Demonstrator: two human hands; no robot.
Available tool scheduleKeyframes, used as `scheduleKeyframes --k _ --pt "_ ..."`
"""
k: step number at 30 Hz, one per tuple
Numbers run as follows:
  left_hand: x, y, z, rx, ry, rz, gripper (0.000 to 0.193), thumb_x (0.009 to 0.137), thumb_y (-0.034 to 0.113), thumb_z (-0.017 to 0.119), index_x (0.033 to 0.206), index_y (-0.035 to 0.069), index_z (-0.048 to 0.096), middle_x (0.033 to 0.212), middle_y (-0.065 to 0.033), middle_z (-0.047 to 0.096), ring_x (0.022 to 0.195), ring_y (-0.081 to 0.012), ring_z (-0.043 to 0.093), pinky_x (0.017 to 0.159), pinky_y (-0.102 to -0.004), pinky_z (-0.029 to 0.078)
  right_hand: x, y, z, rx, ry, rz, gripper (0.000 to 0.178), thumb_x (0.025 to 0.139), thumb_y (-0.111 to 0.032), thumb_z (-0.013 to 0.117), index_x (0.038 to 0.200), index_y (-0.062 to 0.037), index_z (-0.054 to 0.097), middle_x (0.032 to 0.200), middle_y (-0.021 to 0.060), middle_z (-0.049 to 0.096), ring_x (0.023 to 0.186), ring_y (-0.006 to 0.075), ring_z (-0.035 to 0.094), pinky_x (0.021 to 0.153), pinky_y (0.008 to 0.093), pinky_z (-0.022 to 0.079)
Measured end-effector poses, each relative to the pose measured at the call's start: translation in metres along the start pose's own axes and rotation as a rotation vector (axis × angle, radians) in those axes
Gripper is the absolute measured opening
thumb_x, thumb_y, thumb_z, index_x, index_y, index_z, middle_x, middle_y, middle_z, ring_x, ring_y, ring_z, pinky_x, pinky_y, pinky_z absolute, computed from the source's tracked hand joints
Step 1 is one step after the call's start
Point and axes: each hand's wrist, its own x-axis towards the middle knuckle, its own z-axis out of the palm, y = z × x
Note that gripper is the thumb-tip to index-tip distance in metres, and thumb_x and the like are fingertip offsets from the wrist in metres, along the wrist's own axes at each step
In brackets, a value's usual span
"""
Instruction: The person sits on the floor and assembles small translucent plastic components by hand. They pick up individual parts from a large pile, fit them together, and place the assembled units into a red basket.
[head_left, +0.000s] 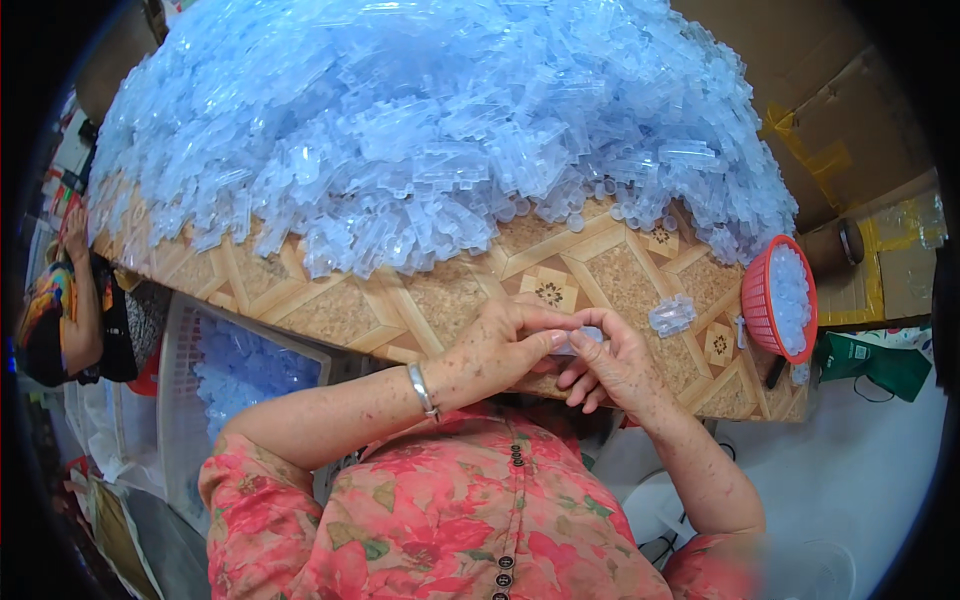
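Near the front edge of the table, my left hand (497, 348) and my right hand (615, 368) meet with their fingertips together. Between them is a small translucent plastic piece (580, 337), pinched by thumbs and fingers and partly covered by them. Its exact kind does not show. A little to the right of my hands lies a small cluster of clear plastic pieces (672, 314). Beyond my hands rises a large heap of clear, bluish, oblong plastic pieces (420, 140), some looking like short tubes or cases.
A red plastic basket (757, 300) of small translucent pieces tilts at the table's right edge. The patterned tabletop (420, 310) borders the heap. A white crate (180, 385) of similar pieces sits below left. Cardboard boxes (830, 130) stand right; another person (70, 310) is far left.
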Motion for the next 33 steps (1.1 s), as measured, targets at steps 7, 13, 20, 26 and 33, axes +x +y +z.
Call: scheduleKeyframes --k 7,13,20,26,33 --pt "-0.099 0.024 -0.055 -0.325 0.491 -0.209 0.023 0.098 0.003 0.061 0.118 -0.004 0.07 0.117 -0.0115 0.068 0.098 -0.0184 0.071 0.079 -0.0278 0.062 -0.009 0.006 0.011 0.014 0.052 -0.183 0.05 0.102 -0.025 0.065 0.142 -0.0028 0.045 0.075 0.0047 0.066 0.055 0.0061 0.059 0.048 0.019 0.046" --pt "-0.23 0.022 -0.14 0.524 0.94 -0.398 0.021 0.097 0.003 0.062 0.115 -0.002 0.071 0.109 -0.0064 0.069 0.071 -0.0094 0.065 0.06 -0.0216 0.052 -0.006 0.018 0.012 -0.062 0.118 -0.257 0.033 0.103 -0.017 0.061 0.133 -0.0044 0.056 0.077 0.0019 0.066 0.053 0.0031 0.057 0.045 0.0158 0.043" --pt "-0.178 0.03 -0.114 0.698 0.752 -0.092 0.022 0.087 -0.001 0.071 0.109 -0.001 0.071 0.096 -0.0081 0.068 0.062 -0.0089 0.056 0.055 -0.0238 0.045 0.032 -0.011 0.019 -0.91 0.515 -0.697 0.046 0.087 -0.023 0.076 0.127 -0.0057 0.06 0.089 0.0128 0.068 0.076 0.0307 0.069 0.066 0.0416 0.054" --pt "-0.075 0.039 -0.063 0.496 0.371 0.245 0.02 0.086 0.003 0.072 0.106 0.001 0.073 0.088 -0.0085 0.07 0.065 -0.012 0.064 0.057 -0.0256 0.051 0.093 -0.046 0.009 -1.129 0.753 -0.672 0.082 0.077 -0.042 0.084 0.14 -0.0023 0.049 0.117 0.0192 0.065 0.104 0.0356 0.067 0.084 0.0447 0.055" --pt "-0.017 0.03 -0.021 0.376 0.26 0.311 0.024 0.085 0.004 0.074 0.108 0.001 0.072 0.094 -0.0111 0.07 0.073 -0.019 0.07 0.059 -0.0304 0.056 0.101 -0.061 0.003 -1.063 0.663 -0.539 0.083 0.073 -0.041 0.082 0.142 -0.0036 0.053 0.126 0.0214 0.064 0.115 0.0365 0.063 0.097 0.0459 0.051"
